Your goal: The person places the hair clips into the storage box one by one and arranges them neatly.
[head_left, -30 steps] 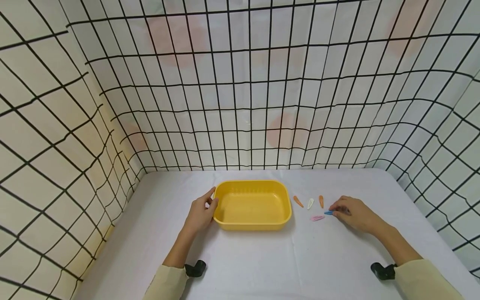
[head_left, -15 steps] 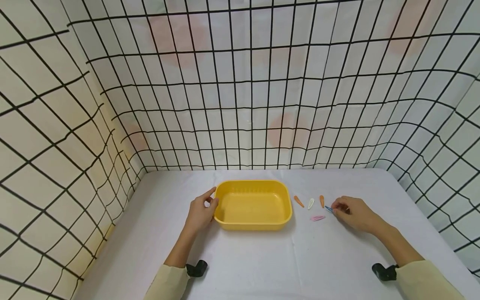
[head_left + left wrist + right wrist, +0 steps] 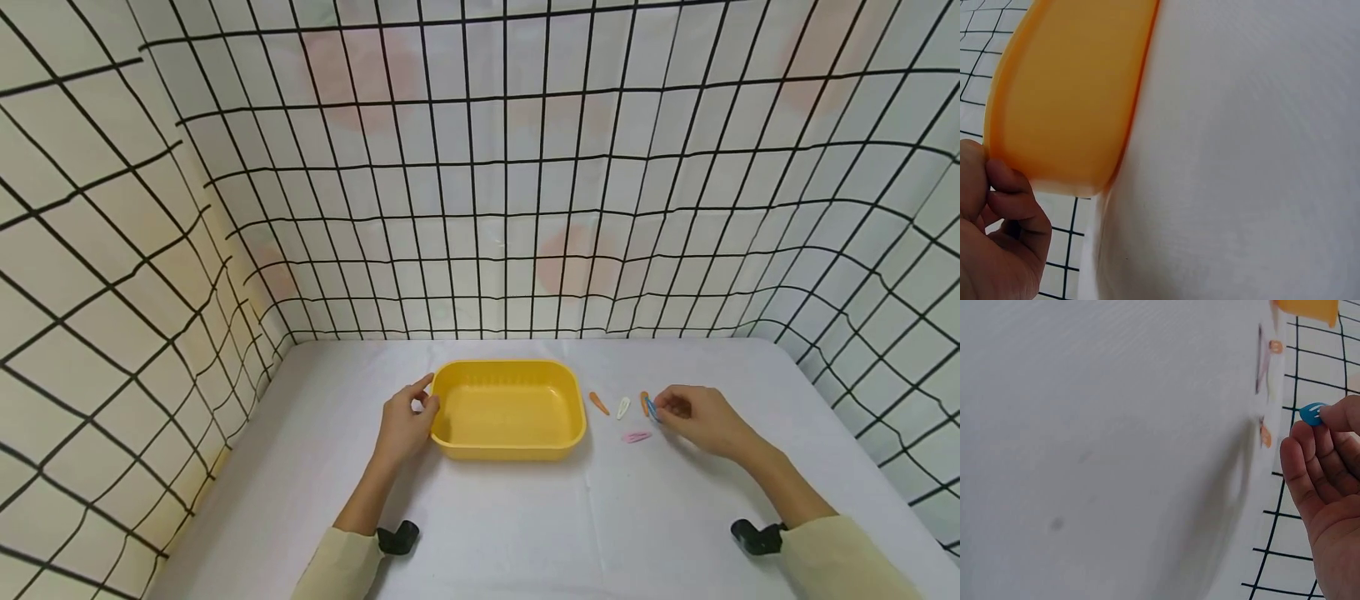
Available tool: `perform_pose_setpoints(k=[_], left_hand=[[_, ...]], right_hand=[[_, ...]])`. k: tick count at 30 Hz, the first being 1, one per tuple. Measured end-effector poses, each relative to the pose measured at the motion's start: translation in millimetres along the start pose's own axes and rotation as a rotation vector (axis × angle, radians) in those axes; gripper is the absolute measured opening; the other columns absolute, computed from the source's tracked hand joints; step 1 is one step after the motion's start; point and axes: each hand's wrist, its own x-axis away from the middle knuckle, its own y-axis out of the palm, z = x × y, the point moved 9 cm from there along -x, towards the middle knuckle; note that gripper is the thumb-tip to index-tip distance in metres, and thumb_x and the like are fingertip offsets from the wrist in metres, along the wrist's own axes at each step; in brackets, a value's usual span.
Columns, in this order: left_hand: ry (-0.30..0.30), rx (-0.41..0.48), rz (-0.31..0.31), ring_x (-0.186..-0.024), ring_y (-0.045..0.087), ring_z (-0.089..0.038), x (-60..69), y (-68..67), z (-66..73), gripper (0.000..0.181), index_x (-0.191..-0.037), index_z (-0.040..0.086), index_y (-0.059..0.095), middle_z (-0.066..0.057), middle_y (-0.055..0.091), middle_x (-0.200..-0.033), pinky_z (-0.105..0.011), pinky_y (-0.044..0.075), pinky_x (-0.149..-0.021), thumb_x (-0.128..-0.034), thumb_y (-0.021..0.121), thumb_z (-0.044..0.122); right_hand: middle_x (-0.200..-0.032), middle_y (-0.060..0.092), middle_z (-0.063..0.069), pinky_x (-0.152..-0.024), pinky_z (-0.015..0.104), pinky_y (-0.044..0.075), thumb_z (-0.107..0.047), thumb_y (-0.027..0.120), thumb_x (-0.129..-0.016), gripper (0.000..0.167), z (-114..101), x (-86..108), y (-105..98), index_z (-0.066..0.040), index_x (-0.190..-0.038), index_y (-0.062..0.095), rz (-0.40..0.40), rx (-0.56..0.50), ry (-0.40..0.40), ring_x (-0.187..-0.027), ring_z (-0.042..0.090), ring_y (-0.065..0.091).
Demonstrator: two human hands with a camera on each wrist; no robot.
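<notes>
A yellow plastic tray [image 3: 510, 452] stands on the white-covered table. My left hand [image 3: 403, 425] holds its left rim, thumb at the edge and a finger along the outer side; the left wrist view shows the fingertips at the rim of the tray [image 3: 1066, 100]. Between thumb and fingers, my right hand [image 3: 701, 418] pinches a blue snap hair clip [image 3: 1313, 414], raised off the cloth. Close to that hand lie an orange hair clip [image 3: 644, 403] and a pink hair clip [image 3: 637, 437]. A white hair clip [image 3: 623, 407] and another orange hair clip [image 3: 598, 403] lie nearer the tray.
A black wire grid [image 3: 504, 212] with white cloth behind it walls in the back and both sides. White cloth [image 3: 525, 525] covers the table. Black wrist-worn devices [image 3: 397, 537] sit at the sleeve cuffs.
My right hand has picked the blue hair clip up from the cloth and moved it slightly up and left, beside the orange clip. My left hand stays at the tray.
</notes>
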Motion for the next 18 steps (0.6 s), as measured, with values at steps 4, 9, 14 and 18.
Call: perform_pose_setpoints(k=[4,9,14,18], left_hand=[[-0.005,-0.004,0.002,-0.056,0.046,-0.011,-0.5,-0.1,-0.8,0.047,-0.145,0.012,0.061,-0.008,0.060,-0.097,-0.019,0.041,-0.050,-0.0978,0.063,0.017],[-0.026,0.000,0.001,-0.055,0.044,-0.011,-1.8,0.5,-3.0,0.048,-0.145,0.015,0.061,-0.007,0.058,-0.090,-0.019,0.039,-0.048,-0.0982,0.063,0.020],[-0.026,0.013,0.007,-0.055,0.044,-0.011,-3.4,0.4,-5.7,0.047,-0.145,0.015,0.061,-0.005,0.057,-0.085,-0.019,0.039,-0.048,-0.0984,0.064,0.021],[-0.007,0.023,0.009,-0.052,0.042,-0.010,-4.3,0.5,-6.4,0.047,-0.144,0.014,0.062,-0.004,0.057,-0.082,-0.019,0.038,-0.046,-0.0981,0.064,0.020]], right_hand=[[-0.090,0.071,0.000,-0.067,0.021,0.054,-0.016,0.070,-0.095,0.012,-10.4,-7.6,1.0,-0.006,-0.103,0.072,0.004,-0.057,0.040,-0.080,0.010,0.062],[-0.088,0.071,0.004,-0.067,0.025,0.058,-0.016,0.069,-0.096,0.015,-23.6,-15.9,6.8,-0.004,-0.105,0.069,-0.034,-0.133,0.082,-0.078,0.018,0.067],[-0.084,0.072,0.009,-0.068,0.032,0.061,-0.016,0.070,-0.097,0.017,-33.9,-22.9,13.0,-0.002,-0.106,0.068,-0.053,-0.216,0.089,-0.073,0.024,0.070],[-0.085,0.074,0.011,-0.069,0.030,0.062,-0.019,0.070,-0.097,0.019,-41.7,-28.1,16.3,-0.002,-0.106,0.068,-0.063,-0.276,0.085,-0.073,0.026,0.071]])
